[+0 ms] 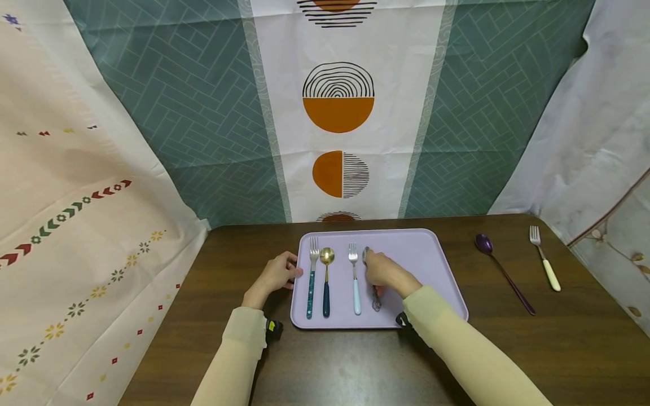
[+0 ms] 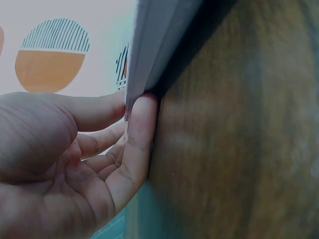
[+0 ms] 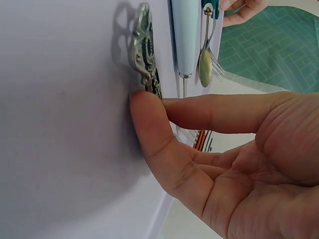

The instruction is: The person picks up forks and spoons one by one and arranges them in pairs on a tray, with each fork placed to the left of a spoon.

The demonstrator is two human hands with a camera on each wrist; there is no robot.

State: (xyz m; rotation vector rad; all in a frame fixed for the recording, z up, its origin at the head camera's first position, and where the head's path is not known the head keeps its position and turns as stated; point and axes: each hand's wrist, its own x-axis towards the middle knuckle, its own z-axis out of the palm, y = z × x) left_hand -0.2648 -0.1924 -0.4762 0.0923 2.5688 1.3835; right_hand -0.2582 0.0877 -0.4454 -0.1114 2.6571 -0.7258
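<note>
A lilac tray (image 1: 416, 242) lies on the table with cutlery on it. At its left rim, my left hand (image 1: 276, 274) pinches the edge between thumb and fingers, as the left wrist view shows. My right hand (image 1: 388, 273) pinches a silver spoon (image 1: 376, 303) by its ornate handle (image 3: 143, 47), over the right half of the tray; the hand covers the middle of the spoon. To its left lie a fork with a pale blue handle (image 1: 357, 296), a gold spoon with a dark green handle (image 1: 326, 299) and a fork with a teal patterned handle (image 1: 311, 293).
On the wooden table (image 1: 325, 366), right of the tray, lie a long purple spoon (image 1: 503, 270) and a fork with a cream handle (image 1: 550, 273). A patterned cloth (image 1: 335, 186) hangs behind the table, with more cloth at both sides.
</note>
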